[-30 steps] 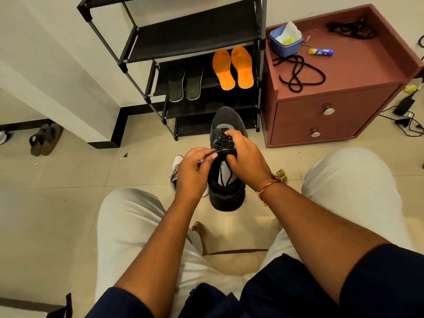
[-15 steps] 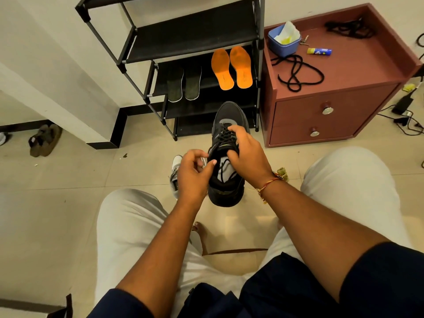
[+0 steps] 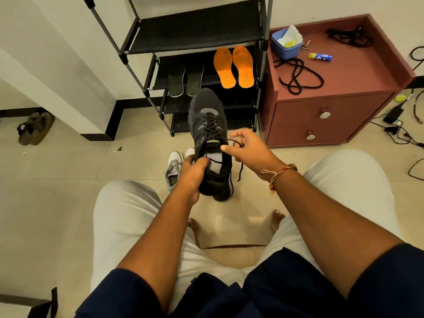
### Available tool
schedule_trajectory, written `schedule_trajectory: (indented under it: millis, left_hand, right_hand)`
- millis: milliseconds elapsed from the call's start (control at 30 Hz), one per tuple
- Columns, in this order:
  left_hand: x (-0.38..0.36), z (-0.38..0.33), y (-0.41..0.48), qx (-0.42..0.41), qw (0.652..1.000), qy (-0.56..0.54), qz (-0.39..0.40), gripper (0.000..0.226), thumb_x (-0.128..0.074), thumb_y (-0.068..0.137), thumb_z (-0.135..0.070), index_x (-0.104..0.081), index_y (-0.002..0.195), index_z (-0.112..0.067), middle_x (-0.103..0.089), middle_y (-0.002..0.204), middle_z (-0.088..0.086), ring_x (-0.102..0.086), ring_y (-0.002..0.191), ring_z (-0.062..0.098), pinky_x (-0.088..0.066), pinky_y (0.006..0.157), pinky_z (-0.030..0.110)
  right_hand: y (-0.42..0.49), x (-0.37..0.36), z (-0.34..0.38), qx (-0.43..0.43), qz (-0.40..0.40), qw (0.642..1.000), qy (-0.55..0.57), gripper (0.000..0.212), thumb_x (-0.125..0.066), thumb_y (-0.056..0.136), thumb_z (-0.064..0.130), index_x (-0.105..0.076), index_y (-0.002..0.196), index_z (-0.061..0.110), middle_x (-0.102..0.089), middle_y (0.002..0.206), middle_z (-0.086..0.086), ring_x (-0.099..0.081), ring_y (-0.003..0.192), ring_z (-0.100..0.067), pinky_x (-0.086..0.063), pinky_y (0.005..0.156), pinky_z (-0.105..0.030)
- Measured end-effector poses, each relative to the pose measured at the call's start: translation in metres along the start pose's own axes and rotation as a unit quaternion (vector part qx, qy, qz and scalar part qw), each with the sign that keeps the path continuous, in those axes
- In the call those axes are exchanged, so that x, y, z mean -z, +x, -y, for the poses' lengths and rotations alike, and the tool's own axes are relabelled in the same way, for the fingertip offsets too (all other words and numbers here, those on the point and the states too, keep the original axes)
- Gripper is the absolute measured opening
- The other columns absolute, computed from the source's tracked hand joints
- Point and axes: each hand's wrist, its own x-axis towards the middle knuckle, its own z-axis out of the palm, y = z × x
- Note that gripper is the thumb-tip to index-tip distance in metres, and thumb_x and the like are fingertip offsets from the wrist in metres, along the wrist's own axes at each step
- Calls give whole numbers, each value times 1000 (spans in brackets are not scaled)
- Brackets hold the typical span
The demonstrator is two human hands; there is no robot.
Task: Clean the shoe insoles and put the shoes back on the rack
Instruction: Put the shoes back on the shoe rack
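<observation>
Two hands, one shoe. The fingers (image 3: 202, 162) of your left hand (image 3: 191, 174) are curled over the collar of the dark shoe (image 3: 207, 121), beside the grey tongue, gripping it. Your right hand (image 3: 249, 149) sits just right of the shoe's opening, thumb and fingers pinching the black lace (image 3: 239, 172). A loose end of the lace hangs down past the shoe's right side.

The shoe is between your knees, toe pointing away toward the rack (image 3: 197, 35). Cannot tell whether its heel touches the floor (image 3: 68, 171).

On the rack's second shelf lie the orange insoles (image 3: 234, 67), side by side. The dark insoles (image 3: 185, 79) are to their left on that shelf.

Pale sneakers (image 3: 174, 166) stand on the floor just behind your left hand. A red-brown cabinet (image 3: 332, 115) stands right of the rack. On its top are a blue tub (image 3: 285, 49) and coiled black cords (image 3: 298, 75). Sandals (image 3: 34, 128) lie far left by the wall.
</observation>
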Motion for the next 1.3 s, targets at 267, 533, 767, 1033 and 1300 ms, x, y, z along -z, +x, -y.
schedule_trajectory:
  millis: [267, 533, 767, 1033, 1300]
  left_hand:
    - [17, -8, 5, 7, 987, -147, -64, 27, -54, 97, -18, -50, 124, -19, -69, 106, 11, -72, 92, 29, -60, 85, 51]
    - [9, 5, 5, -35, 996, -37, -66, 26, -57, 94, -19, -53, 119, -23, -66, 108, 10, -67, 98, 28, -56, 71, 34]
    - [-3, 19, 4, -21, 1000, 7, -10, 18, -61, 92, -24, -56, 108, -29, -68, 108, 4, -67, 104, 27, -56, 96, 48]
    - [-4, 19, 2, -3, 1000, -7, 13, 37, -62, 88, -29, -55, 124, -24, -69, 116, 9, -67, 107, 30, -54, 98, 54]
    - [-4, 21, 4, -26, 999, -17, 21, 33, -61, 91, -29, -58, 123, -23, -73, 112, 9, -71, 103, 29, -57, 95, 54]
  right_hand:
    - [-24, 12, 13, -80, 117, 973, -180, 27, -50, 103, 32, -74, 102, 19, -69, 104, -6, -61, 96, -21, -50, 86, -35]
    - [-26, 5, 36, -37, 90, 980, 174, 49, -32, 104, 53, -75, 99, 28, -44, 82, 6, -34, 73, -11, -31, 67, -26]
    - [-25, -5, 32, 66, 10, 975, 211, 40, -36, 106, 41, -70, 110, 19, -39, 70, 4, -35, 59, -5, -36, 59, -20]
    - [-25, -5, 23, 144, -35, 988, -48, 20, -54, 101, 19, -73, 106, 16, -67, 98, 6, -63, 75, 1, -51, 71, -15]
    - [-26, -16, 22, 78, 78, 960, -258, 17, -60, 97, 22, -67, 113, 24, -69, 102, 3, -65, 95, -10, -54, 90, -27]
